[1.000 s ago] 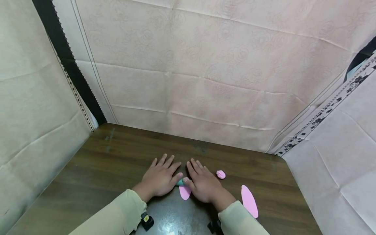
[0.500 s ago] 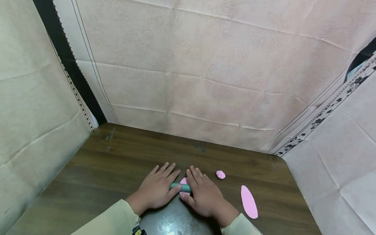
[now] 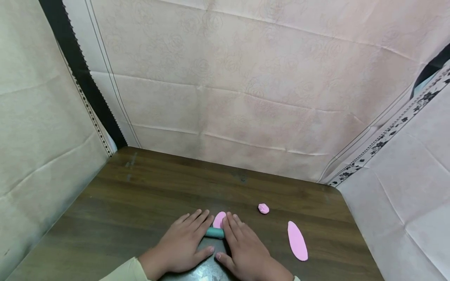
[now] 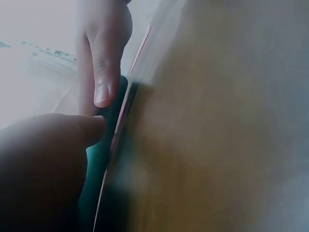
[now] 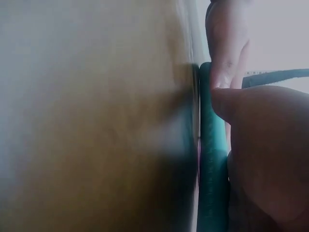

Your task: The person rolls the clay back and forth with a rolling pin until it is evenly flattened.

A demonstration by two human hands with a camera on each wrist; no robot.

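A green rolling pin (image 3: 215,233) lies crosswise under both palms, its middle showing in the gap between the hands. My left hand (image 3: 184,242) presses on its left part with straight fingers pointing away. On the right part rests my right hand (image 3: 247,248), also flat, with the two thumbs almost meeting. A flattened piece of pink clay (image 3: 219,220) sticks out beyond the far side of the pin, between the fingertips. Seen low in the right wrist view, the green rolling pin (image 5: 212,179) runs along the tabletop with a thin pink edge beneath it.
A small pink clay lump (image 3: 263,208) sits right of the right hand. Farther right lies a flat, long oval of pink clay (image 3: 297,241). The brown wooden table (image 3: 158,183) ends at pale patterned cloth (image 3: 239,97) hung behind and on both sides.
Both hands have drawn back toward the body with the rolling pin. The pink clay, earlier on the pin's near side, now shows on its far side. The other pink pieces stay put.
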